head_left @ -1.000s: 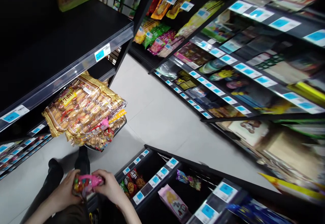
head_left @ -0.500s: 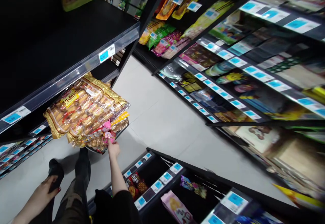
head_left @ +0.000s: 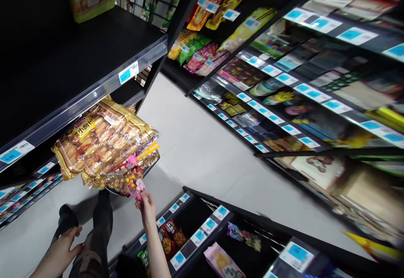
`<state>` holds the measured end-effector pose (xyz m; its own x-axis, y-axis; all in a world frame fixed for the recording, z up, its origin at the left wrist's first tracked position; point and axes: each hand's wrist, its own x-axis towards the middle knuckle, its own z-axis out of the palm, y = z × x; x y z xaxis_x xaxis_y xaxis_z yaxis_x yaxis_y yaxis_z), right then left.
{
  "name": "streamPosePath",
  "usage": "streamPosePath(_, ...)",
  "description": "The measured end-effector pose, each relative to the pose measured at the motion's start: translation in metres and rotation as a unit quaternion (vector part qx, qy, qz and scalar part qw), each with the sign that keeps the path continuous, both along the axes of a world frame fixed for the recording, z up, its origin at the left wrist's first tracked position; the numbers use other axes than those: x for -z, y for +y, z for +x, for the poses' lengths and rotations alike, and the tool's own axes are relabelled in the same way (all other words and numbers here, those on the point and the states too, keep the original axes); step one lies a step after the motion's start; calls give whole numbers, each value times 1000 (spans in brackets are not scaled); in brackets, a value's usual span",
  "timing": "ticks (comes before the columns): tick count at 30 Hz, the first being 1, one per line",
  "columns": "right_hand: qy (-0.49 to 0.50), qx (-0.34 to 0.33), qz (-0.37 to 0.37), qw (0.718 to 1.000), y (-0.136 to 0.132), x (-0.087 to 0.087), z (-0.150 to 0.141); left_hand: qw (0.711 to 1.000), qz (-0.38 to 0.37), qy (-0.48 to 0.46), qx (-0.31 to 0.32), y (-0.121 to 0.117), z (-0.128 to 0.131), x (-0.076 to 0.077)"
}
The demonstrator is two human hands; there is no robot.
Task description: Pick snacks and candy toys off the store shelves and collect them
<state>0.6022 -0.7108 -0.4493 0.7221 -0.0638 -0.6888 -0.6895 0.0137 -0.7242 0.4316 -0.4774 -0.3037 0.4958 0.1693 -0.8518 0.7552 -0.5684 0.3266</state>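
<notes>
My right hand [head_left: 145, 207] pinches a small pink toy-like item [head_left: 139, 187] with yellow and red pieces in it; its exact kind I cannot make out. It hangs at the near edge of a large gold-and-clear bag of small bread rolls [head_left: 102, 137], which lies tilted on top of other packs. A dark rim [head_left: 154, 164] shows beneath the pile. Low on the left, my left hand [head_left: 65, 244] is in front of my legs, its fingers apart and holding nothing.
A black shelf [head_left: 63, 59] with a clear price rail stands on the left, right over the bread bag. Shelves of packaged goods [head_left: 284, 97] line the right. A low shelf with snack packs [head_left: 221, 261] is in front of me. Pale tiled floor [head_left: 189, 135] runs between them.
My right hand has drawn back toward me, down and to the right, with the pink item, so more of it shows. My left hand has shifted slightly right. The view has tilted a little.
</notes>
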Motion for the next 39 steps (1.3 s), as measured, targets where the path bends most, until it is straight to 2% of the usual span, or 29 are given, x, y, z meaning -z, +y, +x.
streamPosePath(4,-73,16,71,995,1,-38,35,998,17,34,52,-1,6,-10)
streamPosePath(8,-129,13,101,986,17,-76,77,994,54,49,78,1,7,-19)
streamPosePath(17,-205,-42,149,966,90,-150,153,992,80,51,78,2,-2,-27)
streamPosePath(21,-203,-71,154,964,126,-172,182,995,78,38,53,0,-8,-26)
streamPosePath(23,-195,-69,152,966,134,-175,191,994,104,-24,-4,5,0,-28)
streamPosePath(25,-187,-45,151,970,133,-174,196,973,182,-136,-50,14,24,-34)
streamPosePath(26,-183,-25,149,971,128,-172,197,948,243,-202,-33,20,42,-39)
streamPosePath(27,-180,-1,146,973,123,-169,197,921,298,-251,12,25,64,-45)
streamPosePath(28,-177,24,142,974,116,-165,197,910,312,-271,29,31,88,-49)
streamPosePath(30,-176,73,130,973,102,-158,194,898,328,-289,45,41,137,-54)
streamPosePath(33,-181,131,111,968,81,-149,188,892,355,-276,52,48,189,-44)
streamPosePath(35,-184,152,108,965,67,-145,182,894,362,-256,56,50,204,-33)
streamPosePath(39,-184,155,110,964,44,-139,169,897,362,-239,84,56,205,-19)
